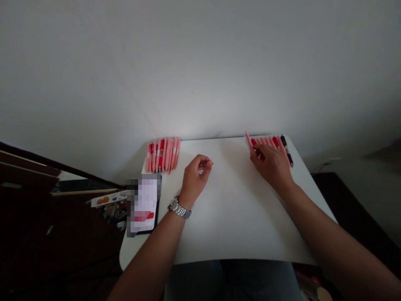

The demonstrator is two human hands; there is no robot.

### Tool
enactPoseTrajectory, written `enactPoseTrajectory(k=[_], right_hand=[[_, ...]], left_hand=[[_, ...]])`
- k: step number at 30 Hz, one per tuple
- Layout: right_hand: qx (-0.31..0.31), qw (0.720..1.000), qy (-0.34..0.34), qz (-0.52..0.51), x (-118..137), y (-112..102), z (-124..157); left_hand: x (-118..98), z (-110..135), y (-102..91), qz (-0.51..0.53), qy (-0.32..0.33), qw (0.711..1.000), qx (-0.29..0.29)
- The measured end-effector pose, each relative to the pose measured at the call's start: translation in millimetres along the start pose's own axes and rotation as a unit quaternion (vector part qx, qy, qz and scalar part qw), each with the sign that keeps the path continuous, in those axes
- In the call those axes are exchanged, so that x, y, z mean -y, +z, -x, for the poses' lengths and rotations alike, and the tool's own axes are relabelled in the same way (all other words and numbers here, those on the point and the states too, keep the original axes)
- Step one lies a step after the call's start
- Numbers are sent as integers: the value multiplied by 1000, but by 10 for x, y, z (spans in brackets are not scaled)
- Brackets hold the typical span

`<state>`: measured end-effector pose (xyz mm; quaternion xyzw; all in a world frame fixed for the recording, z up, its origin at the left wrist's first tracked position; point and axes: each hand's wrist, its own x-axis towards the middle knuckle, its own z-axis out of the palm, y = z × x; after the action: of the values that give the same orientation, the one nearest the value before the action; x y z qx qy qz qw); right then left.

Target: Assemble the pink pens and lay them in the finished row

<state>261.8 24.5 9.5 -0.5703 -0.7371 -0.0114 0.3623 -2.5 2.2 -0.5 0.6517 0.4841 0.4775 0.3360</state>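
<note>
Two rows of pink and red pens lie at the far edge of a white table. One row of pens is at the far left, the other row of pens at the far right, with a black pen at its right end. My right hand rests on the right row, its fingers closed on one pink pen at the row's left end. My left hand, with a metal watch on the wrist, hovers over the table's middle with fingers curled and nothing visible in them.
A phone or tablet with a blurred screen lies at the table's left edge. Dark furniture and clutter fill the floor to the left. A pale wall stands right behind the table. My knees show under the near edge.
</note>
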Motion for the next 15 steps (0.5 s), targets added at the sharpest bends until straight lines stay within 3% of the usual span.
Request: enactPoseTrajectory(k=[15], right_hand=[[58, 989, 38, 130, -46, 53, 8]], left_hand=[[-2, 2, 3, 0, 6, 1000, 3]])
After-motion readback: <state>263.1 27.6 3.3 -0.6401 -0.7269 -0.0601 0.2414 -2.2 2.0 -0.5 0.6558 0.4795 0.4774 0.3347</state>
